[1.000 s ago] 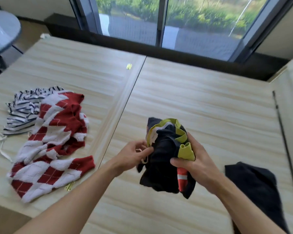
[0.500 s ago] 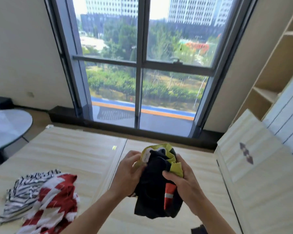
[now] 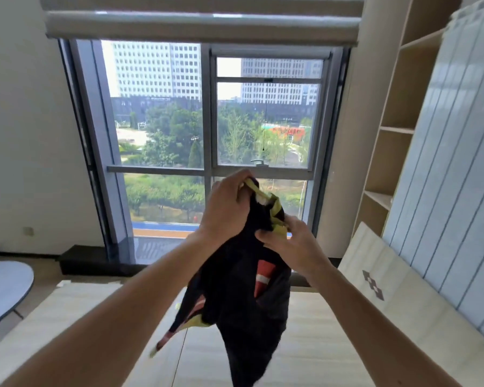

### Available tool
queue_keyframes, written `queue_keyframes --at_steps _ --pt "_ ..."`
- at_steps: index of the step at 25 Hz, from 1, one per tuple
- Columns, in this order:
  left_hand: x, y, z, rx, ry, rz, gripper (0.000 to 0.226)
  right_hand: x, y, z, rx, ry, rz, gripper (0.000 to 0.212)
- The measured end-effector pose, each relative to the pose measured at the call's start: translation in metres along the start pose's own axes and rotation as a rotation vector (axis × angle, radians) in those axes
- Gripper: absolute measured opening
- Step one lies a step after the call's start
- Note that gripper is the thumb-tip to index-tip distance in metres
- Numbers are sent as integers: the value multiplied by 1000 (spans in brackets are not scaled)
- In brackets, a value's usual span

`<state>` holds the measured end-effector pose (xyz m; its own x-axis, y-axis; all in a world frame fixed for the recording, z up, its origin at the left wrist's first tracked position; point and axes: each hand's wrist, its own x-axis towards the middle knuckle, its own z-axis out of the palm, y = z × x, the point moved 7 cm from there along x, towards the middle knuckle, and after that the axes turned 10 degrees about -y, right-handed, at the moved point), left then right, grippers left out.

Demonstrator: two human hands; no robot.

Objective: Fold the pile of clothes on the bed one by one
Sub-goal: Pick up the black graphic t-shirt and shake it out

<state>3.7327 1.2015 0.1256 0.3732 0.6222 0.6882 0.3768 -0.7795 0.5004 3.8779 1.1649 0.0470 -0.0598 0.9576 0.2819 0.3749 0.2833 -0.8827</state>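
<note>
Pinching black garment (image 3: 246, 297) at its yellow-trimmed top: left hand (image 3: 225, 208) higher, right hand (image 3: 294, 247) just below-right, close together. Hangs lengthwise straight down from them, over the bed (image 3: 333, 339).

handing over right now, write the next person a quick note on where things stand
Left hand: grips the top edge of the black garment, held high.
Right hand: pinches the same edge just below.
Done: the garment is picked up. It hangs bunched above the bed, not yet spread or folded.
Left to do: shake it open, lay it flat, fold it. No other clothes in view.
</note>
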Motion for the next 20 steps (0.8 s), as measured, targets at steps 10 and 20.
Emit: queue_keyframes --at_steps 10,20 --pt "29 32 -61 207 -145 48 19 27 -61 -43 210 145 16 21" --pt "6 -1 -92 679 -262 -12 23 34 -137 -78 -42 315 -296 33"
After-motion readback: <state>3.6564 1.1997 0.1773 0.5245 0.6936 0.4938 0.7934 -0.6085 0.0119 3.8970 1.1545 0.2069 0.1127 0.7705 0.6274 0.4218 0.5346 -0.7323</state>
